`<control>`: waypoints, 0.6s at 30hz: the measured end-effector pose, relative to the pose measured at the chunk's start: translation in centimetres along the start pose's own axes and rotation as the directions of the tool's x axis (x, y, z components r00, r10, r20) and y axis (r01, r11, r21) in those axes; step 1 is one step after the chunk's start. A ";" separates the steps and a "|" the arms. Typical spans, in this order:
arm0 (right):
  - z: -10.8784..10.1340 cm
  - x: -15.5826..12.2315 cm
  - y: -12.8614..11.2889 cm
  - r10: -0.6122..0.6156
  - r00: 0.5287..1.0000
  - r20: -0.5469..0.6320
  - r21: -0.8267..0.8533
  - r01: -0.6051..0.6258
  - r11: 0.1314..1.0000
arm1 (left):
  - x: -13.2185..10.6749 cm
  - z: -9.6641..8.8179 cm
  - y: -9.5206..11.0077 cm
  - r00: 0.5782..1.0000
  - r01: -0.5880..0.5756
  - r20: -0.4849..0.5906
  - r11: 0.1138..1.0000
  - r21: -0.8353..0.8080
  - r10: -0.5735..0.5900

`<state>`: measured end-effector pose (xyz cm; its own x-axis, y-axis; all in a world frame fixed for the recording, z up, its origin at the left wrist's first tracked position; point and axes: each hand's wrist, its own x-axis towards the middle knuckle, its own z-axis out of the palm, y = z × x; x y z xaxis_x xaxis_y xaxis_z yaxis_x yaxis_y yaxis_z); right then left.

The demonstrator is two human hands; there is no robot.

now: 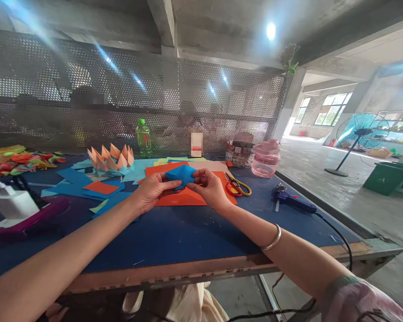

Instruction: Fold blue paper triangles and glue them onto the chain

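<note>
My left hand and my right hand both pinch a folded piece of blue paper, held just above an orange sheet on the blue-topped table. Each hand's fingers close on one side of the fold. A silver bangle sits on my right wrist. Red and yellow scissors lie right of my right hand. A blue glue gun with a black cord lies further right.
A folded paper lotus, a green bottle, a pink jar and a tape tin stand at the back by a perforated metal screen. Paper scraps and a white charger lie at the left. A fan stands on the floor at the right.
</note>
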<state>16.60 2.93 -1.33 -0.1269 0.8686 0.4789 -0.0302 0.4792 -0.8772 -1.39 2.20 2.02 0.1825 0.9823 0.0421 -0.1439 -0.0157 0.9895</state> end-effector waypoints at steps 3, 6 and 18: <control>0.0 0.0 0.0 0.032 0.999 0.016 0.039 -0.033 0.999 | 0.1 -0.1 -0.1 1.000 -0.016 -0.001 1.000 0.017 0.016; 0.0 0.0 0.0 0.032 0.999 0.029 0.051 -0.033 0.998 | 0.2 -0.3 -0.3 0.999 -0.033 0.006 0.999 0.023 0.033; 0.0 0.1 0.3 0.022 1.000 0.015 0.066 -0.023 0.998 | 0.4 -0.5 -0.5 0.999 -0.044 0.020 0.998 0.034 0.043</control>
<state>16.55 3.13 -1.59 -0.1423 0.8771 0.4587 -0.0923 0.4497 -0.8884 -1.73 2.65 1.49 0.1955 0.9768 0.0874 -0.1189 -0.0648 0.9908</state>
